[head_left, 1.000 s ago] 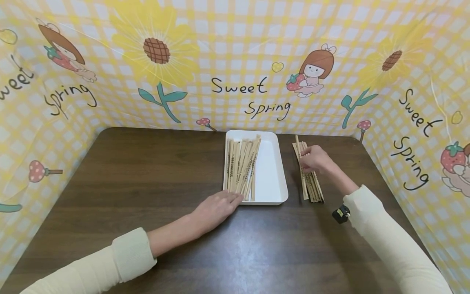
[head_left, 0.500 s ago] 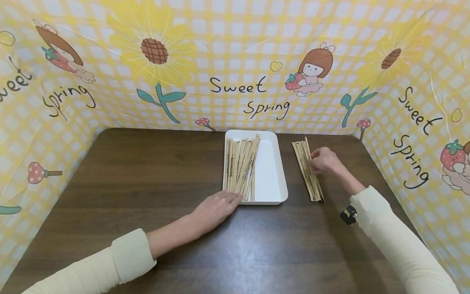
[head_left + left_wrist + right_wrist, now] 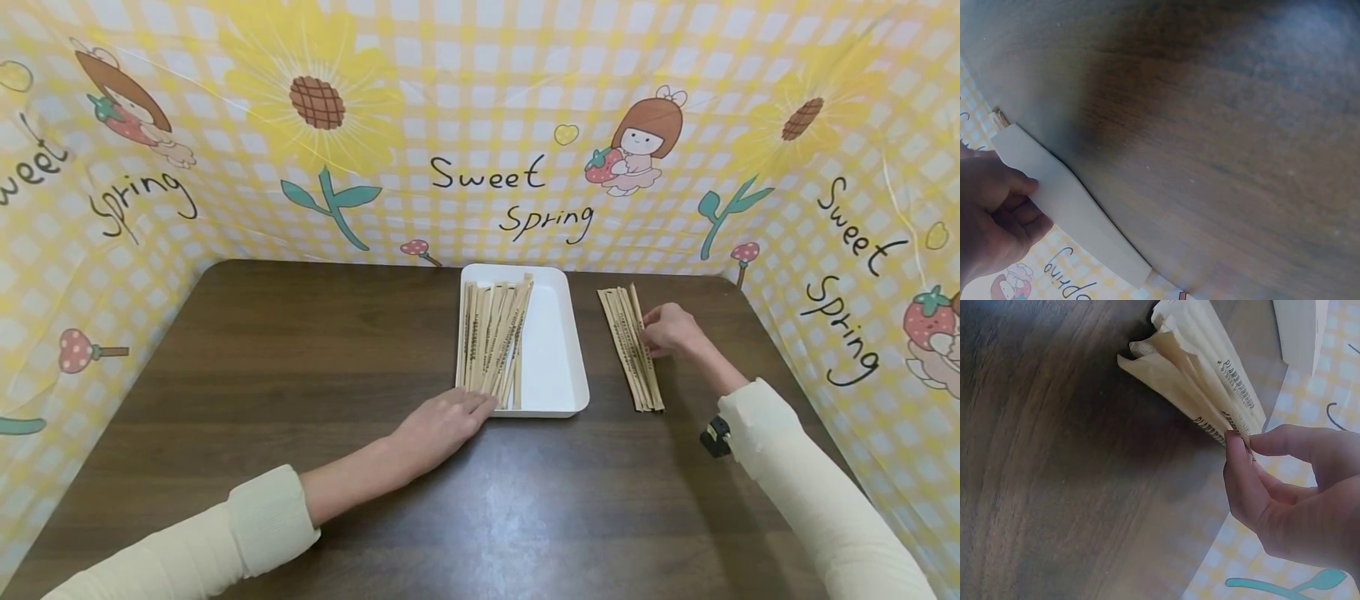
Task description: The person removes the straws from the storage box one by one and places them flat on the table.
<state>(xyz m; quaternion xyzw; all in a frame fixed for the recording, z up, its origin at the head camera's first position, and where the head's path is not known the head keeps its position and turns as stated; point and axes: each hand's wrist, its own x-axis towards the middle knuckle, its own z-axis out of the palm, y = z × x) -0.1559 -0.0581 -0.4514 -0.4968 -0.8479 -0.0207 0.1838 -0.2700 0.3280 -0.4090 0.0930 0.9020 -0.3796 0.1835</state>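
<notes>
Several slim straws [image 3: 632,358] in printed brown paper wrappers lie in a bundle on the right of the table. At the bundle's right edge, my right hand [image 3: 671,329] pinches a paper-wrapped straw [image 3: 1210,403] between thumb and fingertips. More wrapped straws [image 3: 491,342] fill the left part of a white tray [image 3: 555,412], some of them crossing at a slant. My left hand [image 3: 442,425] holds the tray's near rim at its left corner. In the left wrist view, its curled fingers [image 3: 1022,219] sit against the tray's wall.
The dark wooden table [image 3: 315,350] reaches back to a yellow checked cloth [image 3: 480,100] that rises behind it and along both sides. A strip of table separates the tray from the loose bundle. A small black device [image 3: 716,437] hangs at the right wrist.
My right hand has shifted from the bundle's left side to its right side, and the wrapped straw that stood apart on the left now lies along the right edge. My left hand stays put.
</notes>
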